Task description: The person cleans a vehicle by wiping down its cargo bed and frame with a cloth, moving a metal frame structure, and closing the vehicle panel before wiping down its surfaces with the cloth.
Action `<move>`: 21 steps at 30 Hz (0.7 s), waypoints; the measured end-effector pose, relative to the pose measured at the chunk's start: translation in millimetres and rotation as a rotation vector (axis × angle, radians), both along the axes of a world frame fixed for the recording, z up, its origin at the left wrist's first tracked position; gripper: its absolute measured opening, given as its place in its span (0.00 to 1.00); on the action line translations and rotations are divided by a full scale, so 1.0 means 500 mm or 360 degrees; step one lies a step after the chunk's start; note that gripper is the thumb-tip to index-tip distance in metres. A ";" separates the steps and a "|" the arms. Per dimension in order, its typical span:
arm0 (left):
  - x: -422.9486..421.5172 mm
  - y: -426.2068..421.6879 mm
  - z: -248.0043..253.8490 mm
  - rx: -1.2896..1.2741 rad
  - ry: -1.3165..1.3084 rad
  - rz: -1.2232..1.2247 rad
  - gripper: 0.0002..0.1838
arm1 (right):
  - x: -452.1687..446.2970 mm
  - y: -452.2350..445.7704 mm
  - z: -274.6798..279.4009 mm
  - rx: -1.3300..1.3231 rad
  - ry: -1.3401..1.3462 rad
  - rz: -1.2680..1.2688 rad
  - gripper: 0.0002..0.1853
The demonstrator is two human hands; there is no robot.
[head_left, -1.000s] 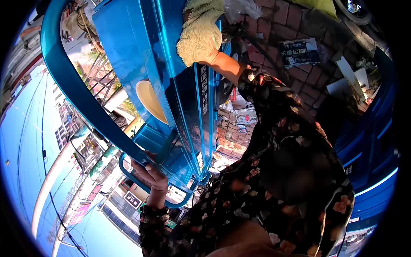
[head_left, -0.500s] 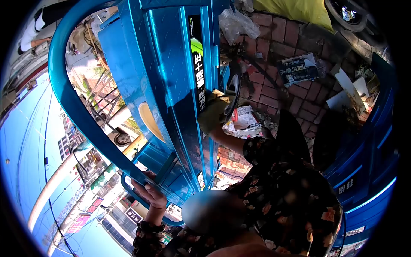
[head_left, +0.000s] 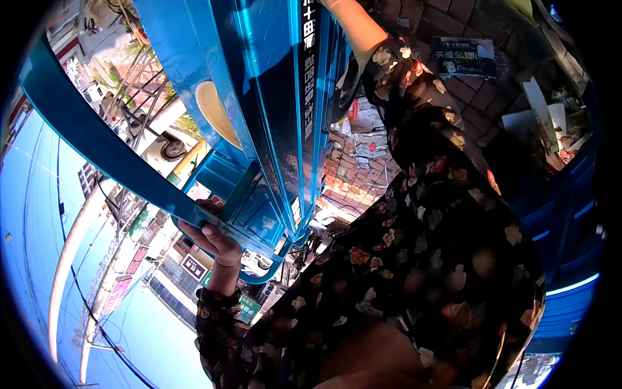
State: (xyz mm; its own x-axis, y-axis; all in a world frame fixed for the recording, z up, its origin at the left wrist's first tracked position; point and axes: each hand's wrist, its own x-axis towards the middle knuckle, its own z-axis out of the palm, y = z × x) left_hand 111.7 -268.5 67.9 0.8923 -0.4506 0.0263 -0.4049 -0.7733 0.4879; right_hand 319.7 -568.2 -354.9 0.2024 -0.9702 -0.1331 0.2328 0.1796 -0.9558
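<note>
My left hand [head_left: 220, 245] is closed around a curved blue metal rail [head_left: 123, 159], thumb on the near side and fingers partly hidden behind. The rail is part of a blue metal vehicle body with ribbed panels [head_left: 262, 78] and a dark strip of white lettering [head_left: 308, 84]. My right forearm [head_left: 356, 26], in a dark floral sleeve, stretches past the panels to the top edge. The right hand lies beyond the view, so whatever it holds or touches is hidden. Part of a wheel [head_left: 348, 91] shows beside the body.
Brick paving [head_left: 353, 165] runs along the vehicle, with paper litter [head_left: 369, 139] on it. A dark printed sheet [head_left: 465, 57] and broken white boards [head_left: 536, 107] lie on the ground. More blue metalwork [head_left: 570, 214] stands at the right. The view is tilted, sky at left.
My right hand, earlier visible at the lettered strip in what looks like a dull glove or cloth, has left through the top. My view has shifted; my left hand still grips the rail.
</note>
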 end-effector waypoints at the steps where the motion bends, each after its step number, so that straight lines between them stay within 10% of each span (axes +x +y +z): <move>1: 0.002 -0.010 0.001 0.0017 -0.0005 -0.0031 0.28 | -0.048 0.043 0.009 0.0011 -0.0171 0.0177 0.16; 12: -0.007 0.015 0.003 -0.0303 0.0248 0.0066 0.28 | -0.499 0.599 0.093 0.0339 -0.0008 0.1148 0.23; 21: -0.005 -0.002 0.007 -0.0201 0.0124 -0.0067 0.27 | -0.663 0.848 -0.045 0.0363 0.0183 0.1781 0.27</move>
State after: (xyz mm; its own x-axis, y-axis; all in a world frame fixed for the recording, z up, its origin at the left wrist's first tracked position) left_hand 109.3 -269.5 71.4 0.8743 -0.4851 0.0169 -0.3930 -0.6869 0.6114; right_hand -11.5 -144.2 -377.4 0.9115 -0.2053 -0.3563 -0.2531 0.4028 -0.8796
